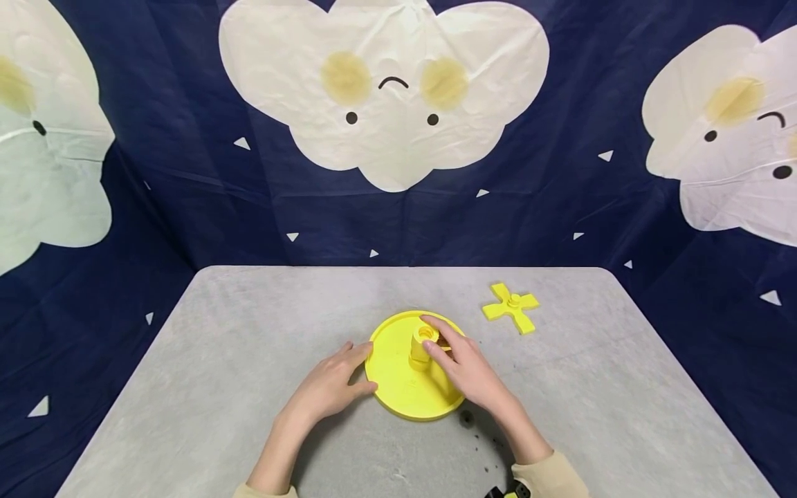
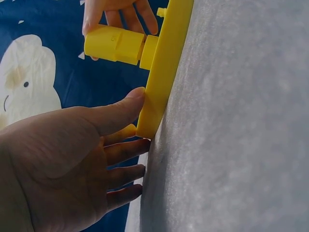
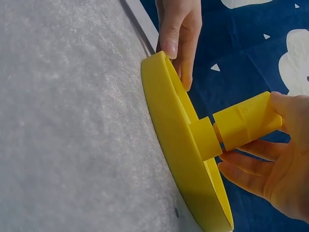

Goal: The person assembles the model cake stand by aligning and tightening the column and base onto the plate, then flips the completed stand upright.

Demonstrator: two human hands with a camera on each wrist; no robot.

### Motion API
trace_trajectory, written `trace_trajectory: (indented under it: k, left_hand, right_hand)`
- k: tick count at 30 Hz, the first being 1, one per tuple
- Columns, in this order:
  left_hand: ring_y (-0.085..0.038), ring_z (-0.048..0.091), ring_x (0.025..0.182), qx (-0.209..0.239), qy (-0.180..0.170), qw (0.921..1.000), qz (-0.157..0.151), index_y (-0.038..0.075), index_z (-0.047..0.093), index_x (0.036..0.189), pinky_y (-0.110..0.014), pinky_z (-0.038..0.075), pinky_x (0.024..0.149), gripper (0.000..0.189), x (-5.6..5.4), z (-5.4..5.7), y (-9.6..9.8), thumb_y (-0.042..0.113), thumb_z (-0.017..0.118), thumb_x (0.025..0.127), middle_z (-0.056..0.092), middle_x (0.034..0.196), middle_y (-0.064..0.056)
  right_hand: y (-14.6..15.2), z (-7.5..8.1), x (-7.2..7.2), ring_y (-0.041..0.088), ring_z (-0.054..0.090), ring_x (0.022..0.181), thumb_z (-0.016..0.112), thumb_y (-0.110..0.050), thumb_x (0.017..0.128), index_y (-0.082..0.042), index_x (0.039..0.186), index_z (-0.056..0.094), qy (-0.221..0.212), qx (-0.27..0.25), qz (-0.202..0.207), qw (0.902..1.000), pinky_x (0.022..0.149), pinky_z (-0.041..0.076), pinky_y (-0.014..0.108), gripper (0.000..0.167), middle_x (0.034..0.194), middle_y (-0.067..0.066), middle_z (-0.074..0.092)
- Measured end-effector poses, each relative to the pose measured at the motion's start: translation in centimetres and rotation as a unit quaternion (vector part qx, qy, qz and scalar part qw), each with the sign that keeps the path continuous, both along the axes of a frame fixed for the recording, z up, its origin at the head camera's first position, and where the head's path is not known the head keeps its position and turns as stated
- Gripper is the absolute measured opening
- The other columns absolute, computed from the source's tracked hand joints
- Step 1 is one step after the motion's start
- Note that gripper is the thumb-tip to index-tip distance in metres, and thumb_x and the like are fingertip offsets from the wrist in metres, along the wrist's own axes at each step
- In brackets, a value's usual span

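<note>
A round yellow tray (image 1: 398, 387) with a low rim lies on the table. From its middle rises a short yellow stub (image 3: 205, 138), and a thicker hollow yellow post (image 3: 246, 121) stands on it; a thin seam shows between the two. My right hand (image 1: 470, 363) grips the post near its top between thumb and fingers. At the tray's left edge, my left hand (image 1: 333, 384) touches the rim with thumb and index finger, its other fingers stretched out straight in the left wrist view (image 2: 72, 159). A flat yellow cross-shaped piece (image 1: 523, 321) with a small central peg lies apart, beyond the right hand.
The grey table (image 1: 249, 332) has rounded far corners. Dark blue cloth with cloud prints (image 1: 386, 138) hangs around it. Small dark specks and a dark spot (image 1: 466, 418) lie near the right forearm, and a black and yellow object (image 1: 513, 491) sits by the right sleeve.
</note>
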State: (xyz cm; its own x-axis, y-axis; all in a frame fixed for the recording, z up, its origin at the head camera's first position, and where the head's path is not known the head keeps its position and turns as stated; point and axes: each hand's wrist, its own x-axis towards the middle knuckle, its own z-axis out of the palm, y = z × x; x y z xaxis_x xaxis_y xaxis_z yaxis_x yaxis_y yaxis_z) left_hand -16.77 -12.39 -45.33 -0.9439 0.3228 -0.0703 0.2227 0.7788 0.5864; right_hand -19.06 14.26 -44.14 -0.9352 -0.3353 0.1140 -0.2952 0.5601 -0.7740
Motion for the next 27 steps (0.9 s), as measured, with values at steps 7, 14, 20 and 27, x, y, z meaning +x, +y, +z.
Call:
trace_trajectory:
  k: [7, 14, 20, 27]
  left_hand:
    - [-0.041, 0.037, 0.153, -0.001, 0.002, 1.0, -0.002, 0.006, 0.05, 0.152, -0.06, 0.034, 0.124, 0.072, 0.1, 0.0, 0.1, 0.036, 0.076, 0.092, 0.051, 0.158, -0.009]
    - [-0.04, 0.036, 0.154, -0.003, -0.002, 1.0, 0.001, 0.007, 0.049, 0.153, -0.06, 0.033, 0.125, 0.072, 0.0, 0.0, 0.1, 0.035, 0.076, 0.093, 0.05, 0.159, -0.009]
    - [-0.039, 0.035, 0.155, -0.007, -0.005, 1.0, 0.003, 0.008, 0.048, 0.154, -0.059, 0.032, 0.126, 0.071, -0.2, 0.0, 0.0, 0.035, 0.075, 0.094, 0.049, 0.16, -0.008]
    - [-0.039, 0.035, 0.154, -0.008, -0.008, 0.9999, 0.005, 0.008, 0.048, 0.154, -0.059, 0.032, 0.126, 0.071, -0.2, -0.1, 0.1, 0.034, 0.075, 0.093, 0.049, 0.16, -0.008]
  right_hand:
    - [0.5, 0.1, 0.2, 0.021, 0.054, 0.141, 0.045, -0.044, 0.11, -0.031, 0.158, 0.041, 0.002, 0.001, 0.01, 0.9999, 0.118, 0.046, 0.049, 0.05, 0.155, -0.002, 0.054]
    - [0.3, 0.1, 0.4, 0.015, 0.063, 0.121, 0.049, -0.042, 0.108, -0.031, 0.155, 0.046, 0.003, -0.003, -0.003, 1.0, 0.105, 0.056, 0.042, 0.049, 0.142, -0.004, 0.063]
    - [-0.4, 0.0, 0.5, 0.007, 0.065, 0.103, 0.054, -0.04, 0.107, -0.029, 0.151, 0.052, 0.035, 0.006, -0.032, 0.9989, 0.092, 0.06, 0.03, 0.046, 0.12, -0.006, 0.071]
    - [-0.3, 0.0, 0.6, 0.007, 0.066, 0.102, 0.056, -0.038, 0.106, -0.03, 0.149, 0.054, 0.034, -0.002, -0.042, 0.9985, 0.09, 0.06, 0.028, 0.044, 0.117, -0.006, 0.072]
